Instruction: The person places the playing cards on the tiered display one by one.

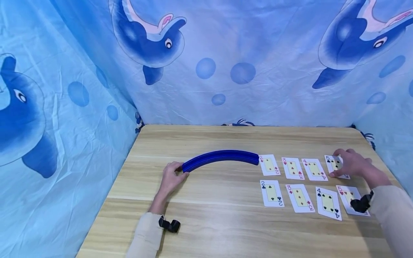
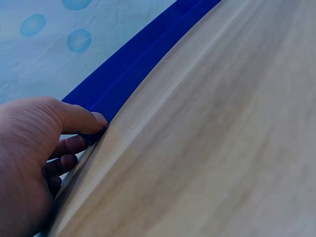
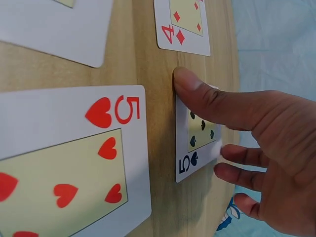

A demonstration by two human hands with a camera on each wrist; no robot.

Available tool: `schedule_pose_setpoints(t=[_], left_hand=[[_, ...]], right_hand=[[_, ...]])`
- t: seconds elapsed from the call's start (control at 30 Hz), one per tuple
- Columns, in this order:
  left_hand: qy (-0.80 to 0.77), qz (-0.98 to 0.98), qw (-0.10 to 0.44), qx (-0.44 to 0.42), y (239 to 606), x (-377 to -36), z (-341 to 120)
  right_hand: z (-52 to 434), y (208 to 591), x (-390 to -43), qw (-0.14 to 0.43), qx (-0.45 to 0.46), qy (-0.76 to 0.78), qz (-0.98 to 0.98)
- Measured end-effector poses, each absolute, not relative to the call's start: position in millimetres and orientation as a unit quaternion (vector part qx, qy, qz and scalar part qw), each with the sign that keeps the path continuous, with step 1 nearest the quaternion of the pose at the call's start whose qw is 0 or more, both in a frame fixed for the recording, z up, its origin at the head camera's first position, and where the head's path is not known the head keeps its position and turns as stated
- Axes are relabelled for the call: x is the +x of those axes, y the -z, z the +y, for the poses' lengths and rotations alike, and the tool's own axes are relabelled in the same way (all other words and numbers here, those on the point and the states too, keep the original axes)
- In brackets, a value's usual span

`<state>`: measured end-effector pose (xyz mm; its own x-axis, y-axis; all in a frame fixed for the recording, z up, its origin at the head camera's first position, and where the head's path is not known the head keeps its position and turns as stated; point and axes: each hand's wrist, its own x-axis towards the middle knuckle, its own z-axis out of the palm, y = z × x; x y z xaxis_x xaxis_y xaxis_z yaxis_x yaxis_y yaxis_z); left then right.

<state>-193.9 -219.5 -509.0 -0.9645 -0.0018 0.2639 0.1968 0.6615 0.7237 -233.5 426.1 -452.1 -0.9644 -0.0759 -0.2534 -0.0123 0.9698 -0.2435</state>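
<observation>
left hand [image 1: 170, 178] pinches blue strip [image 1: 222, 155]; right hand [image 1: 355, 165] spread over spade five [image 1: 334, 164], cards [image 1: 293, 168] around.

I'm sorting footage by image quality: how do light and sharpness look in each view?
Head view: pale sheen on the table, shadow below the right sleeve; left wrist view: dimmer, table grain soft beside the blue strip; right wrist view: five of spades legible.

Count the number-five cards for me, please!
2. The five of spades lies farther away, on the right, partly covered by the right hand. The five of hearts lies nearer, also on the right. No others look hidden.
</observation>
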Motion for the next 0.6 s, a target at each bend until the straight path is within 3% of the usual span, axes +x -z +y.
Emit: schedule_pose_setpoints(t=[0.43,0.6], left_hand=[[0.406,-0.904,0.121,-0.053,510.4,-192.7,-219.2],[0.410,-0.902,0.123,-0.055,509.3,-191.7,-219.0]], right_hand=[[424.5,457.8,-217.2,0.029,0.001,0.087,0.996],[427.3,447.9,-214.5,0.030,0.001,0.101,0.994]])
